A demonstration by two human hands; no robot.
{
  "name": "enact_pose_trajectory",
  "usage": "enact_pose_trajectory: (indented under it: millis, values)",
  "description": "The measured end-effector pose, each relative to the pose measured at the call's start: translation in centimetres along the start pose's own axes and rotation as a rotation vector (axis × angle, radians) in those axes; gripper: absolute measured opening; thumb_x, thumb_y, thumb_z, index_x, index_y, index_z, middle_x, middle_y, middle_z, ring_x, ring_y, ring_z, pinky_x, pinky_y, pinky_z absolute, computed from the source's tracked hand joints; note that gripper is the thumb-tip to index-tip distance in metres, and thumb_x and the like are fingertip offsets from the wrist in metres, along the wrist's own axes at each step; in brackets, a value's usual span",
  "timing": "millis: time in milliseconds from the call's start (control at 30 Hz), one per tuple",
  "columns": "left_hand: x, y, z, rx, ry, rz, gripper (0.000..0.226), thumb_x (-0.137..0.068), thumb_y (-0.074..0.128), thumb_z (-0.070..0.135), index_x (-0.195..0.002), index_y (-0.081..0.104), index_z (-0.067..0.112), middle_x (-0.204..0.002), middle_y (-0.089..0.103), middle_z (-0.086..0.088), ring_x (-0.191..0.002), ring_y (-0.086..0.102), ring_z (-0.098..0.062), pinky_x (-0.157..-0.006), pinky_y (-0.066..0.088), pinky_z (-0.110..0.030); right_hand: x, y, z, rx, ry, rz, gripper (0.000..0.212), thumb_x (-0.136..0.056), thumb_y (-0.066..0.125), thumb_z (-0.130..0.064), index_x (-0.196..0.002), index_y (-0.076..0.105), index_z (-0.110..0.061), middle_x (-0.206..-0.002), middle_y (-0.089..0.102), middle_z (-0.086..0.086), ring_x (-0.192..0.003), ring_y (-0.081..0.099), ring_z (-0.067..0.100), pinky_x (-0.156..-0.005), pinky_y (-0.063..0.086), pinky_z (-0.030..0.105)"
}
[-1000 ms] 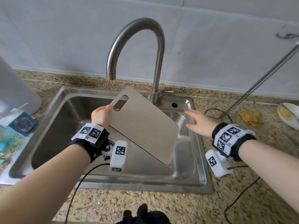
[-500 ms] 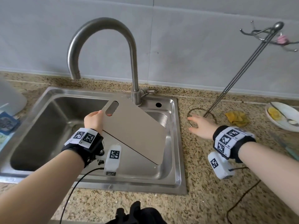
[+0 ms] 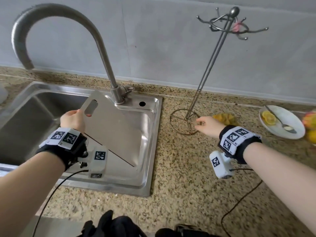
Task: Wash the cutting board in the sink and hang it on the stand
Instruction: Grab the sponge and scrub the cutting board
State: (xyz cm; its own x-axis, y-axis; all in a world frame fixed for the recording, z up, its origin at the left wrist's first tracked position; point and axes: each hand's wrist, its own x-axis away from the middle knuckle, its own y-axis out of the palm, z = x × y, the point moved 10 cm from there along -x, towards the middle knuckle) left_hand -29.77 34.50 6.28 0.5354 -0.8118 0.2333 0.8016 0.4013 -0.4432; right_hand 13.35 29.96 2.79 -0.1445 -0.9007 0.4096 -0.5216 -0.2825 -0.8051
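A flat grey cutting board (image 3: pixel 116 129) with a slot handle at its upper left hangs tilted over the steel sink (image 3: pixel 153 134). My left hand (image 3: pixel 72 120) grips its edge beside the slot. The wire stand (image 3: pixel 212 65) rises from a ring base (image 3: pixel 172 122) on the counter right of the sink, with curved hooks (image 3: pixel 230 26) at its top. My right hand (image 3: pixel 206 126) rests at the ring base's right edge, fingers curled on the wire rim. No water runs from the faucet (image 3: pixel 102 48).
A yellow cloth (image 3: pixel 224 118) lies behind my right hand. A white plate (image 3: pixel 289 127) with a lemon slice and spoon sits at the far right, fruit (image 3: pixel 310 125) beside it. Cables trail from both wrist devices. The speckled counter (image 3: pixel 188 194) lies in front.
The view has swung right, bringing the whole stand into sight. My right hand moved from the sink's right rim to the stand's ring base. The left hand keeps holding the board.
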Motion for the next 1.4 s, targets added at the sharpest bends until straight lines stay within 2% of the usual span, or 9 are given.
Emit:
enact_pose_trajectory:
  millis: [167, 400, 567, 767, 900, 1000, 1133, 1267, 1400]
  values:
    - [2.2, 1.7, 1.2, -0.067, 0.031, 0.045, 0.026, -0.082, 0.047, 0.015, -0.093, 0.071, 0.011, -0.109, 0.067, -0.018, -0.097, 0.060, -0.036, -0.082, 0.046, -0.034, -1.5, -1.0, 4.6, 0.029, 0.067, 0.026, 0.047, -0.089, 0.052, -0.020, -0.131, 0.041, -0.004, -0.140, 0.041, 0.017, -0.123, 0.043, 0.031, -0.100, 0.037, 0.036]
    - [4.2, 5.5, 3.0, -0.039, 0.093, 0.045, 0.027, -0.083, 0.045, 0.017, -0.087, 0.071, 0.009, -0.086, 0.062, -0.009, -0.076, 0.051, -0.023, -0.074, 0.043, -0.032, -2.7, -0.5, 8.3, 0.145, 0.114, 0.066, 0.043, -0.090, 0.049, -0.023, -0.132, 0.042, -0.029, -0.154, -0.004, 0.011, -0.140, 0.004, 0.033, -0.112, 0.018, 0.041]
    - [4.8, 7.5, 4.6, -0.058, 0.134, 0.014, 0.028, -0.079, 0.052, 0.022, -0.051, 0.055, 0.021, -0.054, 0.047, -0.001, -0.050, 0.039, -0.016, -0.054, 0.033, -0.027, -3.3, -0.6, 10.3, 0.139, 0.192, 0.088, 0.046, -0.089, 0.049, -0.017, -0.131, 0.041, -0.033, -0.153, -0.017, 0.009, -0.139, -0.014, 0.035, -0.112, 0.004, 0.054]
    - [5.2, 8.4, 5.2, -0.065, 0.131, 0.006, 0.029, -0.080, 0.052, 0.020, -0.051, 0.054, 0.022, -0.053, 0.044, 0.000, -0.048, 0.037, -0.014, -0.049, 0.032, -0.027, -4.3, 0.2, 12.1, 0.208, 0.273, 0.004, 0.047, -0.091, 0.045, -0.021, -0.137, 0.034, -0.018, -0.153, -0.008, 0.016, -0.139, -0.007, 0.036, -0.112, 0.011, 0.050]
    - [5.4, 8.5, 5.1, -0.080, 0.150, -0.014, 0.029, -0.081, 0.051, 0.019, -0.053, 0.055, 0.023, -0.053, 0.043, -0.001, -0.049, 0.035, -0.015, -0.050, 0.030, -0.027, -4.3, -0.6, 12.2, 0.321, 0.278, 0.076, 0.047, -0.092, 0.041, -0.025, -0.135, 0.034, -0.008, -0.152, 0.010, 0.016, -0.138, 0.007, 0.033, -0.112, 0.016, 0.046]
    - [5.6, 8.5, 5.0, -0.085, 0.164, -0.019, 0.030, -0.082, 0.048, 0.018, -0.054, 0.056, 0.022, -0.054, 0.043, -0.003, -0.050, 0.035, -0.016, -0.050, 0.030, -0.028, -4.1, -2.2, 11.5, 0.264, 0.243, 0.205, 0.043, -0.091, 0.044, -0.024, -0.129, 0.040, -0.005, -0.146, 0.029, 0.017, -0.133, 0.024, 0.033, -0.109, 0.022, 0.044]
    - [5.8, 8.1, 4.7, -0.080, 0.152, -0.014, 0.030, -0.082, 0.049, 0.018, -0.054, 0.057, 0.023, -0.053, 0.044, -0.001, -0.049, 0.035, -0.015, -0.051, 0.030, -0.027, -2.3, -6.2, 9.6, 0.087, 0.109, 0.569, 0.028, -0.086, 0.052, -0.011, -0.112, 0.059, -0.003, -0.103, 0.066, 0.022, -0.099, 0.054, 0.036, -0.087, 0.045, 0.041]
    - [5.8, 7.6, 3.9, -0.054, 0.121, -0.004, 0.021, -0.082, 0.050, 0.018, -0.066, 0.063, 0.016, -0.056, 0.049, 0.003, -0.052, 0.038, -0.014, -0.056, 0.034, -0.027, -0.5, -7.8, 8.3, -0.102, 0.047, 0.696, 0.019, -0.084, 0.060, -0.018, -0.096, 0.064, -0.004, -0.082, 0.068, 0.018, -0.068, 0.057, 0.029, -0.054, 0.046, 0.030]
    - [5.8, 6.8, 3.3, -0.010, 0.100, 0.007, 0.017, -0.082, 0.051, 0.018, -0.077, 0.067, 0.013, -0.058, 0.051, 0.004, -0.052, 0.041, -0.014, -0.054, 0.035, -0.027, -0.4, -7.3, 6.8, -0.227, 0.013, 0.659, 0.016, -0.083, 0.057, -0.009, -0.099, 0.054, -0.006, -0.103, 0.058, 0.016, -0.082, 0.049, 0.025, -0.064, 0.040, 0.031]
